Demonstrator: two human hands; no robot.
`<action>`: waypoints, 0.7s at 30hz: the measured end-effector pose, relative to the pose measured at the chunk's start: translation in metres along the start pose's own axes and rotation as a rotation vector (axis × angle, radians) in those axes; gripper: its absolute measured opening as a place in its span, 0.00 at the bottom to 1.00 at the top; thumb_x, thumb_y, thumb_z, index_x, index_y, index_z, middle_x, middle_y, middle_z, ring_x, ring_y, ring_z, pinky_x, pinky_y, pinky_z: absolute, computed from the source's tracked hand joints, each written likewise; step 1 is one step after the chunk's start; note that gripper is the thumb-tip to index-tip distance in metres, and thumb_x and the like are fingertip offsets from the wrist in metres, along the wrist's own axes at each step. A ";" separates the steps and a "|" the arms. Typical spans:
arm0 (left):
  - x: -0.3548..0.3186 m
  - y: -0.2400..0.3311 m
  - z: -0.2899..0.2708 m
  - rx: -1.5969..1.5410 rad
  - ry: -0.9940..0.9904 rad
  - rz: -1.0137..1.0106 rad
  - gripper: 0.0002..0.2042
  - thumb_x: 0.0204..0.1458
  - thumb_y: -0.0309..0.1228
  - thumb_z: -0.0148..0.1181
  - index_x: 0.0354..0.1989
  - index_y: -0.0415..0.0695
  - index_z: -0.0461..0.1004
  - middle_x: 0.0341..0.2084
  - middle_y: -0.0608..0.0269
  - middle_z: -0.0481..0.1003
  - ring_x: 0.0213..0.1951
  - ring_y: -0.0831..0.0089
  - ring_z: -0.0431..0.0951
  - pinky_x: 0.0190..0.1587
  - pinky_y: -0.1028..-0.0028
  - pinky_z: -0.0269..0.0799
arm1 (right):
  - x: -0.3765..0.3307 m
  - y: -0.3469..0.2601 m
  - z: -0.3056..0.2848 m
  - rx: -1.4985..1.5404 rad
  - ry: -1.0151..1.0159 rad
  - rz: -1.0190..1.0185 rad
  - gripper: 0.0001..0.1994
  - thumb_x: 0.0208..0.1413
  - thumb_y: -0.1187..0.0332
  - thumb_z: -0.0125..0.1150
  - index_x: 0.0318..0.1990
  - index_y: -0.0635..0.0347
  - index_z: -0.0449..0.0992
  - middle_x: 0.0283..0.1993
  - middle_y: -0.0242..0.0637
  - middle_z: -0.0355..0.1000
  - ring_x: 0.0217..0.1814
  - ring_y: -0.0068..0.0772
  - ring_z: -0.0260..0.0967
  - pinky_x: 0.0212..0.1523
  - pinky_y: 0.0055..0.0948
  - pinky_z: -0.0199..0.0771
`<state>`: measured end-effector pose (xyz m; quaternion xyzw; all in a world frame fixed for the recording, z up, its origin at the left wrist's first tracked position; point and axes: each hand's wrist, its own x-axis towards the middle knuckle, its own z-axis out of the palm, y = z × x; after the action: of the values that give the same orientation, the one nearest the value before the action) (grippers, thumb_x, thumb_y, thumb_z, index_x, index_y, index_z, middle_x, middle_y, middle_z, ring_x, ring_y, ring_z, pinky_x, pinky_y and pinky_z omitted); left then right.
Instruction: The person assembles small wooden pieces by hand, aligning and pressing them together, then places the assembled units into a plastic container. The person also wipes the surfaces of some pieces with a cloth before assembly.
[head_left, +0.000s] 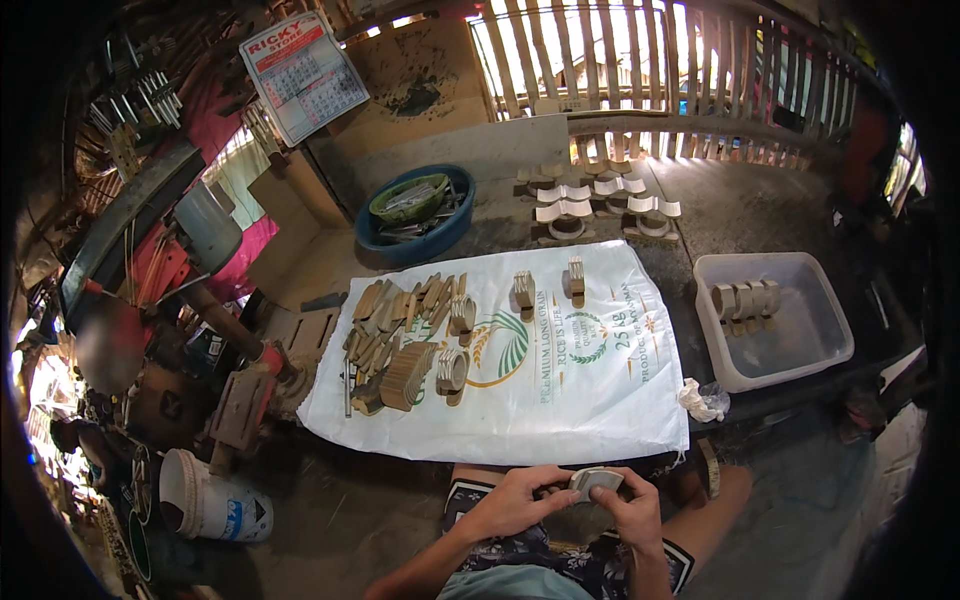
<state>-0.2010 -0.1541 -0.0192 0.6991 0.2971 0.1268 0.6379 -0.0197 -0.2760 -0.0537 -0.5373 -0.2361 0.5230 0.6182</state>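
Over my lap, in front of the sack's near edge, a small grey-faced block point(597, 482) with a pale curved edge is held between both hands. My left hand point(522, 500) grips its left side with closed fingers. The thumb of my right hand point(632, 507) presses on the grey face while the fingers wrap the right side. A white printed sack point(600, 390) lies spread on the table ahead. A pile of small wooden slats point(400, 310) covers its left part, with a stack of ridged wooden pieces point(410, 375) and a ring-shaped wooden piece point(452, 371) nearby.
Two more ring-shaped pieces stand toward the sack's far edge. A clear plastic tub point(790, 345) to the right holds several similar ones. Behind are wooden pieces with wavy pale tops point(565, 209) and a blue basin point(420, 240). A bench vise point(255, 385) and white bucket point(215, 500) stand left.
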 end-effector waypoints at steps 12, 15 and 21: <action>0.120 -0.031 -0.057 0.030 0.639 0.157 0.27 0.58 0.38 0.68 0.60 0.33 0.70 0.42 0.54 0.76 0.39 0.69 0.78 0.46 0.69 0.75 | -0.017 -0.002 -0.029 -0.244 0.163 -0.086 0.14 0.54 0.76 0.69 0.48 0.70 0.80 0.41 0.37 0.81 0.42 0.23 0.76 0.45 0.24 0.78; 0.188 -0.050 -0.096 0.168 0.973 0.120 0.30 0.51 0.39 0.73 0.55 0.31 0.69 0.47 0.46 0.72 0.40 0.58 0.79 0.47 0.63 0.74 | -0.025 0.004 -0.034 -0.278 0.209 -0.085 0.14 0.54 0.76 0.69 0.48 0.70 0.80 0.41 0.37 0.81 0.42 0.23 0.76 0.45 0.24 0.78; 0.243 -0.062 -0.123 0.398 1.055 0.051 0.25 0.49 0.41 0.73 0.47 0.33 0.74 0.38 0.47 0.79 0.38 0.52 0.81 0.44 0.59 0.75 | -0.042 0.021 -0.033 -0.204 0.229 -0.058 0.14 0.55 0.76 0.70 0.48 0.70 0.80 0.41 0.37 0.80 0.42 0.23 0.76 0.44 0.23 0.78</action>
<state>-0.0931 0.0869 -0.1090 0.6550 0.5768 0.4161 0.2554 -0.0144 -0.3302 -0.0718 -0.6465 -0.2313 0.4134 0.5980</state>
